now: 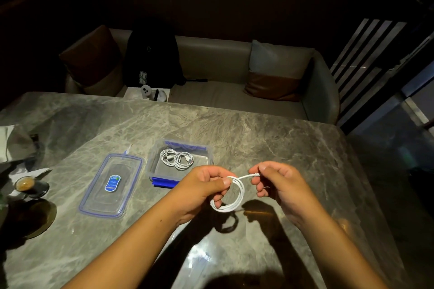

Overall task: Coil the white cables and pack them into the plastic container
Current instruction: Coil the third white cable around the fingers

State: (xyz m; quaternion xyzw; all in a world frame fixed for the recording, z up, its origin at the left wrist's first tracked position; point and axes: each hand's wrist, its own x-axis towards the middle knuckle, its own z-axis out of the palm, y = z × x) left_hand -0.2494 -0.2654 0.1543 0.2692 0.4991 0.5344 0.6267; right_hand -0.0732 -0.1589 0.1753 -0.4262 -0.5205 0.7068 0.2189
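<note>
A grey marbled desk carries a clear plastic container with blue clips, its lid lying flat just to its left, and a dark glass on a saucer near the left edge.

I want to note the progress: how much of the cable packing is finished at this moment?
Done: two coiled white cables already lie inside the open plastic container. In hand: the left hand pinches a third cable wound into a loop, while the right hand holds its free end. Left: finish this coil and place it in the container. The lid lies beside it on the table.
</note>
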